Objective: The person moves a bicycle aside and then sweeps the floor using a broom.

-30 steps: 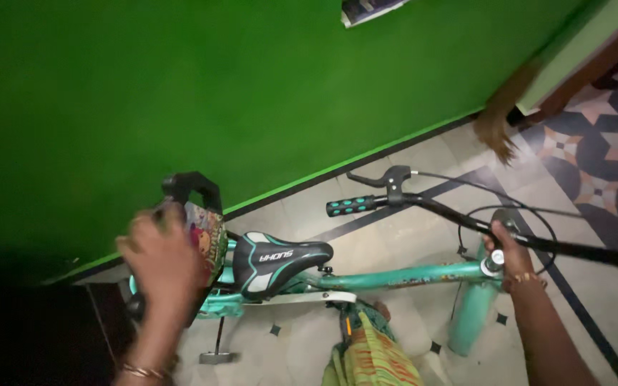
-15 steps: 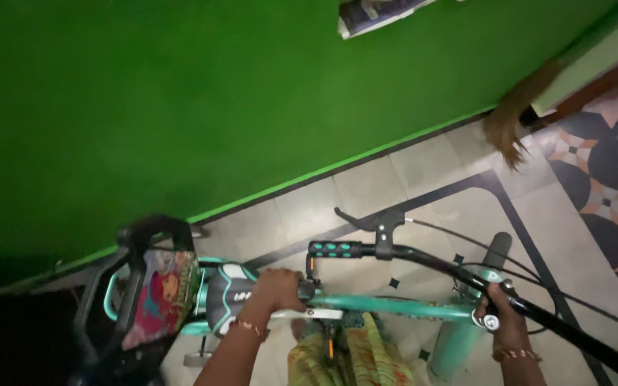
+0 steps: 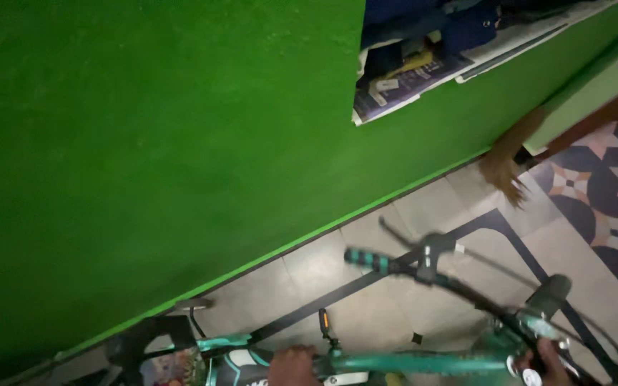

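Two hands on one teal child's bicycle (image 3: 423,362), which stands low at the bottom edge of the tiled floor (image 3: 395,307), alongside the green wall (image 3: 144,143): your left hand (image 3: 293,364) closes over the frame just ahead of the black saddle (image 3: 241,361), your right hand (image 3: 546,361) wraps the stem under the black handlebar (image 3: 423,271). Risk, as a judgement: the bar could swing and its teal-dotted grip (image 3: 366,259) scrape the wall, or the broom (image 3: 506,161) in the corner be knocked.
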